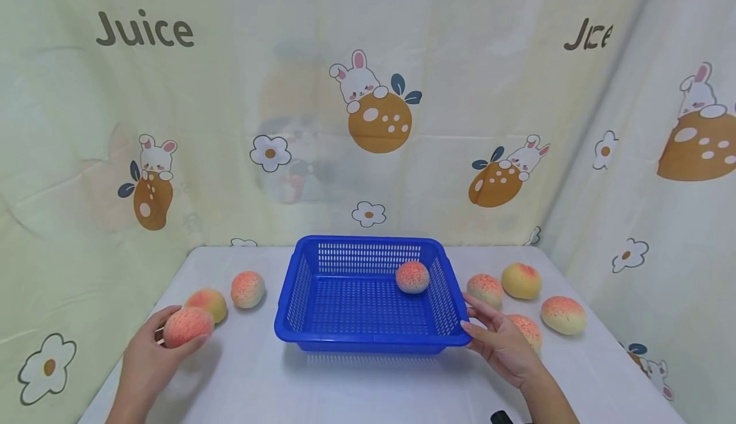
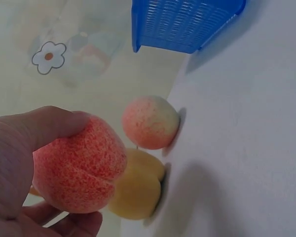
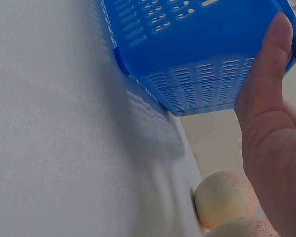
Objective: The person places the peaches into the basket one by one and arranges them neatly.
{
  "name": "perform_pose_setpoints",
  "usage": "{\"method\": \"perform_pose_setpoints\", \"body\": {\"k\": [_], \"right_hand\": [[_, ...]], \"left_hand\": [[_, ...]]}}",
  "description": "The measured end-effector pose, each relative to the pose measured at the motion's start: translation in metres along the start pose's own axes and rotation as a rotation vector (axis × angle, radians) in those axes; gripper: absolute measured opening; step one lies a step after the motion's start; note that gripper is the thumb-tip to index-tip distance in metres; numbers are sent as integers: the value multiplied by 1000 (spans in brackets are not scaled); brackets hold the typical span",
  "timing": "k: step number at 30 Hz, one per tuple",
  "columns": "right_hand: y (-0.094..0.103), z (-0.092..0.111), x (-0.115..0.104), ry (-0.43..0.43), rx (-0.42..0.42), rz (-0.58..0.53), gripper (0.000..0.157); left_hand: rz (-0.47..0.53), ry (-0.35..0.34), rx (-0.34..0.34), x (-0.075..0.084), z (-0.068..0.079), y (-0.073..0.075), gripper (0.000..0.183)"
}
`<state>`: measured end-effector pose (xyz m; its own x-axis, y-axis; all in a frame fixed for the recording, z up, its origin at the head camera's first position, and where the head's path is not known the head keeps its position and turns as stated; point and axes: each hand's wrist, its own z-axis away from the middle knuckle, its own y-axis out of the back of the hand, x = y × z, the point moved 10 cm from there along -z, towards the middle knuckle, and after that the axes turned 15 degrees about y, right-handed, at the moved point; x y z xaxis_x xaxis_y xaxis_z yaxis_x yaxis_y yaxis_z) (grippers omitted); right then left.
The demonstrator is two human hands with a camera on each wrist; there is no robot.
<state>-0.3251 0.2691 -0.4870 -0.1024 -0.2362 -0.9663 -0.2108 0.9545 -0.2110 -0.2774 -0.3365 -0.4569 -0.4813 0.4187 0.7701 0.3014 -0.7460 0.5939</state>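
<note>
My left hand (image 1: 151, 354) grips a pink-red peach (image 1: 188, 327), thumb on one side and fingers round the other, held above the table. In the left wrist view the crease of that peach (image 2: 81, 165) faces the camera. Just behind it are a yellow peach (image 1: 207, 304) and a pale pink peach (image 1: 248, 289). A blue perforated basket (image 1: 368, 338) stands mid-table with one pink peach (image 1: 412, 277) in its right back part. My right hand (image 1: 503, 341) holds the basket's right rim near the front corner; its thumb (image 3: 277, 37) lies against the blue plastic.
Right of the basket lie several peaches, among them a yellow one (image 1: 521, 281) and a pinkish-yellow one (image 1: 563, 315). One peach (image 1: 526, 332) is partly covered by my right hand. A printed curtain (image 1: 368, 181) hangs behind the white table (image 1: 368, 392). A black object (image 1: 501, 417) shows at the bottom edge.
</note>
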Motion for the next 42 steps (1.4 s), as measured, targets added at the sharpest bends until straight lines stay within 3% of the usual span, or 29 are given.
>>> {"method": "perform_pose_setpoints", "body": {"k": [13, 23, 30, 42], "right_hand": [[0, 0, 0, -2, 1, 11, 70], [1, -1, 1, 9, -3, 9, 71], [1, 0, 1, 15, -1, -6, 71], [2, -1, 2, 6, 11, 15, 70]], "left_hand": [[53, -28, -2, 19, 6, -9, 93], [60, -9, -46, 34, 8, -21, 98], [102, 26, -36, 44, 14, -29, 101], [153, -54, -38, 73, 29, -38, 94]]}}
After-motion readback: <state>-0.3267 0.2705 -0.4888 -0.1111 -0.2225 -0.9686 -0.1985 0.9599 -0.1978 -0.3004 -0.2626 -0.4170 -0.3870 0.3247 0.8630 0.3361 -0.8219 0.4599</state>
